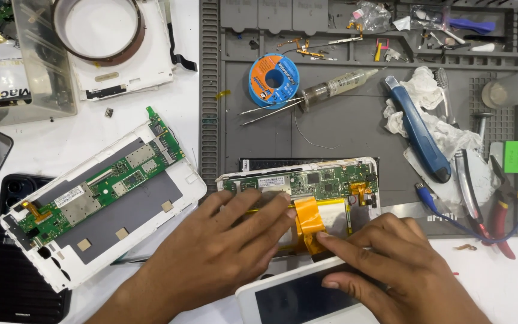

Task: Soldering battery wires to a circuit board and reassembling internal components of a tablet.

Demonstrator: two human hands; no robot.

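Opened tablet (331,183) lies at the centre of the frame, on the lower edge of a grey work mat (355,129), with its green circuit board (325,182) bare along the top and an orange flex ribbon (308,223) running down from it. Both hands press on it from the bottom of the frame. Left hand (217,258) lies flat and spread over the left part of the tablet, fingers stretched toward the board, its grip loose and holding nothing that I can see. Right hand (391,264) rests lower right, its forefinger tip touching the lower end of the orange ribbon, while the rest of the hand lies on a white screen panel (298,297) that juts in from the bottom edge; its grip is also unclenched, fingers laid flat rather than pinching. To the left, on the white desk (151,120), a second opened tablet (100,207) lies tilted, showing its own green board and a grey plate. A dark phone (22,282) sits at the lower left, partly under that second tablet. On the mat above the hands I see a blue spool of solder wick (274,81), a clear syringe (340,84) beside it, and tweezers (271,111) just below the spool. Farther right lie a blue-handled knife (418,129) on crumpled white tissue (433,114), and red-handled pliers (502,210) near the right edge. A roll of brown tape (100,30) rests on a white back cover at the upper left.
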